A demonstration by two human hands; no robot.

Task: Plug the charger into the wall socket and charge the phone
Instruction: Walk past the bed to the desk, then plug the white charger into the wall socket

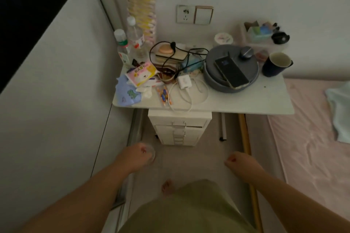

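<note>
A white charger block (pixel 184 81) lies near the front of the white table (pixel 265 100), its white cable (pixel 189 98) looped beside it. A dark phone (pixel 231 72) rests tilted on a round grey tin (pixel 214 81). The wall socket (pixel 185 14) is above the table, with nothing plugged in. My left hand (pixel 136 155) and my right hand (pixel 241 162) hang low in front of me, well short of the table. Their fingers are curled and hold nothing.
Two plastic bottles (pixel 132 38), a tissue pack (pixel 141 74), black cables over a stack of books (pixel 171 56), a dark mug (pixel 276 64) and a clear organiser (pixel 259 33) crowd the table. A white drawer unit (pixel 180 128) stands under it. A pink bed (pixel 312 138) is at right.
</note>
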